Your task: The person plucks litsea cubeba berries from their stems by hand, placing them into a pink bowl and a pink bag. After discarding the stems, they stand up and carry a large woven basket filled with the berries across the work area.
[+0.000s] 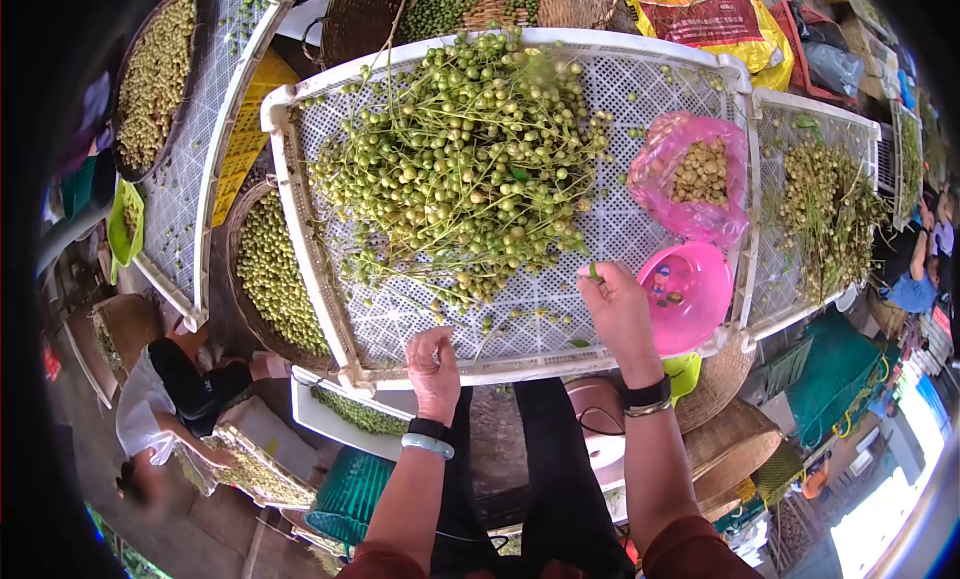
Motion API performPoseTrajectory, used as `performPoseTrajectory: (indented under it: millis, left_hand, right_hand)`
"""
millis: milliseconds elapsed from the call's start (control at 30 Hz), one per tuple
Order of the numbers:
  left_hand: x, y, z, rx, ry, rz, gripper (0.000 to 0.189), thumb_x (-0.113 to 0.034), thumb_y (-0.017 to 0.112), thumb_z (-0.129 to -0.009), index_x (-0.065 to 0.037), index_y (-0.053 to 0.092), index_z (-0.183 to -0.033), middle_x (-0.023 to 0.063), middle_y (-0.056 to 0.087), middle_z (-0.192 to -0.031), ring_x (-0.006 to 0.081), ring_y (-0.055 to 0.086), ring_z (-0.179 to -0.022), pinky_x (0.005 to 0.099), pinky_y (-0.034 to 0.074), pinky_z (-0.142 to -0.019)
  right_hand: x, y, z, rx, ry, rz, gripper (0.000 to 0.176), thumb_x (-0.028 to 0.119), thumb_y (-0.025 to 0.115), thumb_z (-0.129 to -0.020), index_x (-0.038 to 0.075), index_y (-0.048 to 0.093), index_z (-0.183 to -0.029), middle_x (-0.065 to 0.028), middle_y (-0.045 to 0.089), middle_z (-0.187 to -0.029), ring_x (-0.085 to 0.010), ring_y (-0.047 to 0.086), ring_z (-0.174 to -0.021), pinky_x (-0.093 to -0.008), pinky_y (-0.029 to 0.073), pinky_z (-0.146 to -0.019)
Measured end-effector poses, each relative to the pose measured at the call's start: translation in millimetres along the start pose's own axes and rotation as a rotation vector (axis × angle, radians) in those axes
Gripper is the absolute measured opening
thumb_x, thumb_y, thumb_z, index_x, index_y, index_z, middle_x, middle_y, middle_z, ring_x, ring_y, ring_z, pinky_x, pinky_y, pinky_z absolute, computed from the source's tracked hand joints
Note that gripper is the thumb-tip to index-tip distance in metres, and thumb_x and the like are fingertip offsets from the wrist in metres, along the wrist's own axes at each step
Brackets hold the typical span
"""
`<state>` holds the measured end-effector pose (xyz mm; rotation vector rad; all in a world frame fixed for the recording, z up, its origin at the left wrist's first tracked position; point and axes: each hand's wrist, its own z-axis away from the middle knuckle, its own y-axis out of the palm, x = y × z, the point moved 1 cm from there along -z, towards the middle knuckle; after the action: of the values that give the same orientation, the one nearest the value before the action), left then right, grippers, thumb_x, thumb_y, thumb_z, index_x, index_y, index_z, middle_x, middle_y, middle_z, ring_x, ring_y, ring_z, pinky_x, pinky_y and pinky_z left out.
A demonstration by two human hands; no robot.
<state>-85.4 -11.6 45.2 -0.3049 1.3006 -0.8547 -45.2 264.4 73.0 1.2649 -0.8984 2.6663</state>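
A heap of green, berry-like fruits on thin stems (470,159) lies on a white perforated plastic tray (640,69). My left hand (433,369) hovers at the tray's near edge, fingers curled in; whether anything is between them I cannot make out. To the right of the heap, my right hand (618,309) pinches a small green piece (594,271) between thumb and finger, too small to tell if fruit or leaf. Just beside that hand is a pink plastic bowl (715,289) with a few small bits inside. Loose fruits lie between the hands and the heap.
A pink plastic bag (660,174) of pale fruits sits on the tray's right side. Another tray (770,299) with stemmed fruits adjoins at right. Round baskets of fruit (275,279) stand at left. A person (150,409) works at lower left.
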Motion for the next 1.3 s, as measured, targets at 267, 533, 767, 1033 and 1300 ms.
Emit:
performPoseTrajectory:
  millis: [267, 533, 767, 1033, 1300]
  left_hand:
    - [-18.1, -10.3, -49.1, 0.05, -0.558, 0.416, 0.027, -0.023, 0.057, -0.089, -0.008, 0.059, -0.111, 0.01, 0.063, -0.097, 0.0192, 0.058, -0.088, 0.0306, 0.047, -0.071]
    - [-13.6, 12.1, -103.4, 0.166, -0.983, 1.078, 0.088, -0.066, 0.044, -0.086, -0.008, 0.012, -0.145, 0.0208, 0.025, -0.144, 0.0337, 0.034, -0.129, 0.0519, 0.031, -0.104]
    - [14.2, 34.7, -85.1, 0.025, -1.006, 1.308, 0.024, -0.029, 0.05, -0.095, -0.007, 0.055, -0.105, 0.0064, 0.058, -0.103, 0.0214, 0.052, -0.097, 0.0446, 0.042, -0.09]
    - [8.2, 23.2, -53.3, 0.031, -1.04, 1.291, 0.022, -0.022, 0.053, -0.094, -0.006, 0.055, -0.109, 0.0066, 0.061, -0.106, 0.0214, 0.058, -0.095, 0.0409, 0.046, -0.086]
    - [8.4, 13.4, -43.0, 0.046, -0.929, 1.288, 0.023, -0.016, 0.049, -0.096, 0.005, 0.052, -0.105, 0.0149, 0.061, -0.102, 0.0242, 0.062, -0.094, 0.0384, 0.054, -0.084]
  right_hand:
    - [109.1, 42.7, -35.5, 0.092, -0.531, 0.134, 0.015, 0.009, 0.059, -0.084, 0.004, 0.061, -0.098, -0.0108, 0.059, -0.097, -0.0246, 0.058, -0.09, -0.035, 0.047, -0.077]
    - [90.7, 107.2, -66.0, 0.244, -0.65, 0.77, 0.037, 0.016, 0.066, -0.075, 0.012, 0.061, -0.112, -0.0106, 0.046, -0.133, -0.0348, 0.04, -0.123, -0.0512, 0.033, -0.1]
    - [60.4, 110.6, -9.2, 0.264, -0.53, 0.767, 0.028, 0.009, 0.052, -0.082, 0.01, 0.059, -0.109, -0.0122, 0.047, -0.131, -0.035, 0.04, -0.124, -0.0525, 0.033, -0.099]
    - [45.2, 107.6, 14.6, 0.304, -0.435, 0.777, 0.035, 0.008, 0.057, -0.078, 0.012, 0.061, -0.113, -0.0131, 0.048, -0.131, -0.0359, 0.041, -0.122, -0.0479, 0.034, -0.098]
    - [42.5, 101.4, 36.2, 0.23, -0.407, 0.686, 0.037, 0.009, 0.057, -0.079, 0.01, 0.061, -0.116, -0.0127, 0.047, -0.133, -0.0327, 0.042, -0.12, -0.0456, 0.031, -0.101]
